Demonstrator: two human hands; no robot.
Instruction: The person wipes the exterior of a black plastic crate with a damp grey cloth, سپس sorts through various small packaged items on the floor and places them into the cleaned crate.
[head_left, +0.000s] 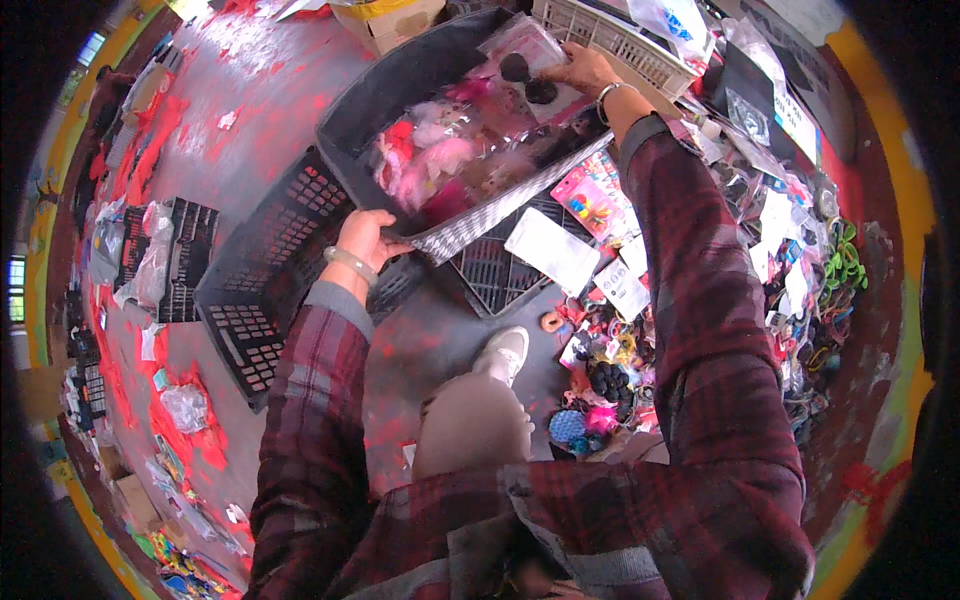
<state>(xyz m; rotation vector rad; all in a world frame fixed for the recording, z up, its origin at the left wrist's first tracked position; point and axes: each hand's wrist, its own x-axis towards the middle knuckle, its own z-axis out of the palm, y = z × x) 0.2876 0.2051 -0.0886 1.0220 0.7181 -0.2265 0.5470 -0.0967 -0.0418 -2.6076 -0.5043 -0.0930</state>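
Note:
A deep black plastic crate [345,135] is tilted in front of me, its near rim grey-white and patterned. My left hand [365,240] is closed on the crate's near left corner, thumb over the rim. Inside lie fluffy pink and white items [440,145] in clear wrapping. At the crate's far right, my right hand [585,72] is closed at the edge of a clear package [530,45] with a pale pink card and two dark round pieces. Its fingertips are partly hidden there.
A black perforated crate [255,290] stands at left, below the held one. White papers [553,248] lie on another black crate [500,275]. Small colourful goods [610,380] are heaped at right. A beige crate [620,40] and a cardboard box [390,22] stand beyond.

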